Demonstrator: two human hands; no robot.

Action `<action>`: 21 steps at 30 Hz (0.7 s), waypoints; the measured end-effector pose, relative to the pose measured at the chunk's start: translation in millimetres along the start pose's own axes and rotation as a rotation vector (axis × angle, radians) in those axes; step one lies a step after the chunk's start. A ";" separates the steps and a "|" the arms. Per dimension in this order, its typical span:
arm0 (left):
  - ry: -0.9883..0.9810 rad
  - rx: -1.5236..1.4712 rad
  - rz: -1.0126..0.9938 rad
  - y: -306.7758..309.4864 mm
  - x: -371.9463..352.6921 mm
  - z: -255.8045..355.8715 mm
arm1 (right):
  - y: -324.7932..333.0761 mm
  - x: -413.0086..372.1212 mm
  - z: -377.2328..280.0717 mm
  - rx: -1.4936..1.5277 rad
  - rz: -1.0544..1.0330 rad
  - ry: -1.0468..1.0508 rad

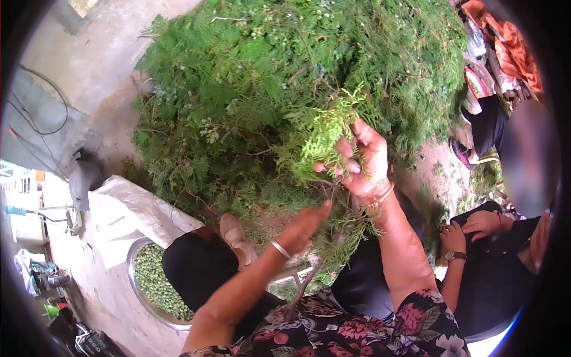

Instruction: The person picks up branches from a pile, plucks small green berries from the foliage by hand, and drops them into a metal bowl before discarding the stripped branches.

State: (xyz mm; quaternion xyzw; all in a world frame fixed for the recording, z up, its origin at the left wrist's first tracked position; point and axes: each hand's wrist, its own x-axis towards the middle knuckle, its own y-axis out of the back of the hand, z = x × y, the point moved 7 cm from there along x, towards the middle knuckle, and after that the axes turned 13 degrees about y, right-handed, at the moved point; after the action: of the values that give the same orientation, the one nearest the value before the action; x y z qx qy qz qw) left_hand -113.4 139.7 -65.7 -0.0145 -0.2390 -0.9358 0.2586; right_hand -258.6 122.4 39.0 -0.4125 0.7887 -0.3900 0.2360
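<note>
My right hand, with a gold bracelet at the wrist, is closed around a leafy evergreen branch and holds it up before the large heap. Light green sprays stand out past its fingers, and the woody stem runs down toward my lap. Lower and to the left, my left hand, with a silver bangle, is right at that stem. Its fingers are blurred and partly turned away, so I cannot tell whether they grip anything. Behind both hands spreads a big heap of cut evergreen branches bearing small pale cones.
A metal basin of small green cones stands by my left knee, beside a white sack. At right sits another person in dark clothes, hands together. Cables lie at upper left; an orange cloth is at upper right.
</note>
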 end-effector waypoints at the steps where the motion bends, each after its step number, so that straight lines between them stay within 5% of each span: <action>1: -0.003 -0.009 -0.013 -13.5 8.3 19.5 | 3.7 -1.1 -4.7 -0.057 0.026 0.021; 3: 1.215 -1.205 -0.457 -69.3 -7.2 19.5 | 2.0 -6.0 -11.2 -0.073 -0.060 0.016; 5: 1.178 -1.255 -0.413 -49.0 5.7 43.5 | -5.9 -6.9 -20.5 -0.014 -0.059 0.068; 7: 1.081 -0.869 -0.491 -36.4 9.9 40.9 | 0.6 -7.6 -27.5 0.053 -0.130 0.080; 13: 0.834 -0.583 -0.200 31.8 35.2 43.7 | -12.8 -18.8 -48.4 -0.034 -0.457 0.180; 21: 0.584 -0.432 0.006 113.6 98.5 57.9 | 9.2 -15.2 -62.6 -0.293 -0.164 0.173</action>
State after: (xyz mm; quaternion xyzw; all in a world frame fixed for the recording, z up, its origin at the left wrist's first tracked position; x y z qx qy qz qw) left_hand -148.5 33.7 50.4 0.1984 0.0484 -0.9286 0.3097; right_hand -298.0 164.6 68.9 -0.4702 0.8183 -0.3228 0.0719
